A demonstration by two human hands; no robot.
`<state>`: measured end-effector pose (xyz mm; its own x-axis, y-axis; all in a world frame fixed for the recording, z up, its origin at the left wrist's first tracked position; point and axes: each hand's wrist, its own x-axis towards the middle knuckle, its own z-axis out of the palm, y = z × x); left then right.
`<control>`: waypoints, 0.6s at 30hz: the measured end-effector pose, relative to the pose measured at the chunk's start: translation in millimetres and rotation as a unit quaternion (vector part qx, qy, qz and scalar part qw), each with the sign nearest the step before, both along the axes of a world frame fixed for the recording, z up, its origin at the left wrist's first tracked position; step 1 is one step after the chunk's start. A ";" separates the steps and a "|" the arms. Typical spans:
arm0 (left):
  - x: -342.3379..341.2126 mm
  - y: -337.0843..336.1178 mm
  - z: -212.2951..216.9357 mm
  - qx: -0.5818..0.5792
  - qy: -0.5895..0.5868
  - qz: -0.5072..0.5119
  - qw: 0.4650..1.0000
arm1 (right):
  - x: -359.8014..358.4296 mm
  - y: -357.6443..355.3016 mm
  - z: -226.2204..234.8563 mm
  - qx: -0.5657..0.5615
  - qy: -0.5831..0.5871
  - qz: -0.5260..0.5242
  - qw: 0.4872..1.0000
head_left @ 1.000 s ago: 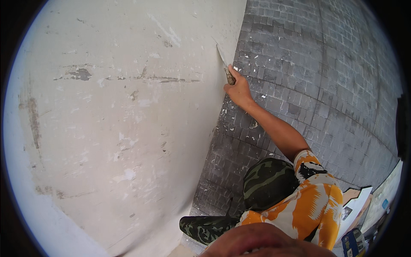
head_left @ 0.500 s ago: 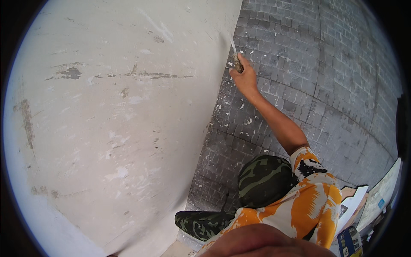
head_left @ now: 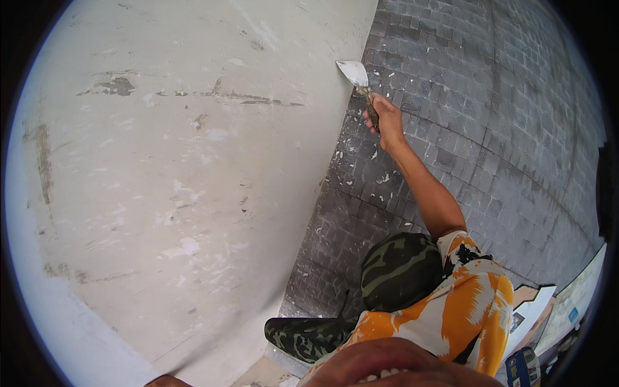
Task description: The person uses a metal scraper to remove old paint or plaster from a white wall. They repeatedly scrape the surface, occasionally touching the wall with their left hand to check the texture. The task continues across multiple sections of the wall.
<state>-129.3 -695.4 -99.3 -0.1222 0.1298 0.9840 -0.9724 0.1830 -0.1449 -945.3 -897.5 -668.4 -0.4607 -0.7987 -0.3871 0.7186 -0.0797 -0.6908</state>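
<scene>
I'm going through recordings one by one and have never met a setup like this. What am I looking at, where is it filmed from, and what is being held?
There is no machine here, just a person working with bare hands. The camera sits on the person's head and looks down; its wide fisheye lens bends straight edges. At lower right are their orange-and-white shirt and camouflage trousers. The right hand grips the handle of a scraper. I cannot tell whether its blade touches the pale, patchy wall. Beside the wall is grey paving, with white flakes scattered on it. Only a sliver of what may be the left hand shows.
</scene>
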 end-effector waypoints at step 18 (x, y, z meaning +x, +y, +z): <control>-24.2 1.2 -0.1 -0.003 -0.101 0.146 0.984 | 2.9 -28.9 22.6 0.124 0.388 0.039 0.912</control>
<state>-153.5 -694.1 -99.3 -0.3472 0.0652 0.9355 -0.9350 -0.1012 -0.3400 -942.4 -926.4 -645.8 -0.6184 -0.7731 -0.1411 0.0013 0.1786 -0.9839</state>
